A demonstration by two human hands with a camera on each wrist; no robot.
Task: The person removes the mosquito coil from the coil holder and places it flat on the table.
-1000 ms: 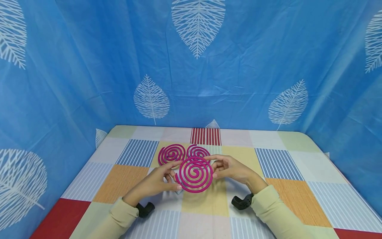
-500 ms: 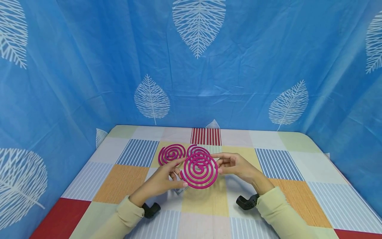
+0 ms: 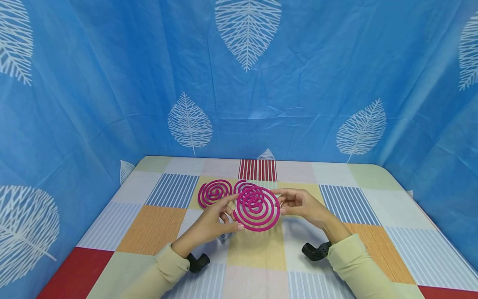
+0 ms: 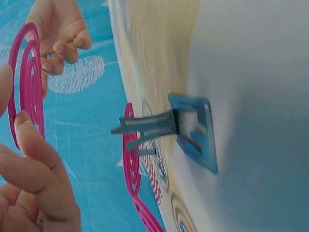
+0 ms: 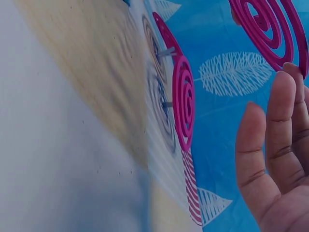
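Note:
A magenta mosquito coil is held up above the table between both hands. My left hand holds its left edge with the thumb low and the fingers higher. My right hand holds the right edge, its index finger above the thumb. Below the coil, near the left hand, a small metal coil stand sits on the tabletop with its prong upward, bearing nothing. Farther back, two more magenta coils rest raised on stands, the right one partly hidden behind the held coil.
A patchwork-patterned cloth covers the table. Blue curtain with white leaf prints encloses the back and sides. Black wrist devices hang at both cuffs, just above the tabletop.
Both hands have moved right and slightly farther away with the coil, which now overlaps the rear right coil more. The bare stand shows more clearly below the left hand.

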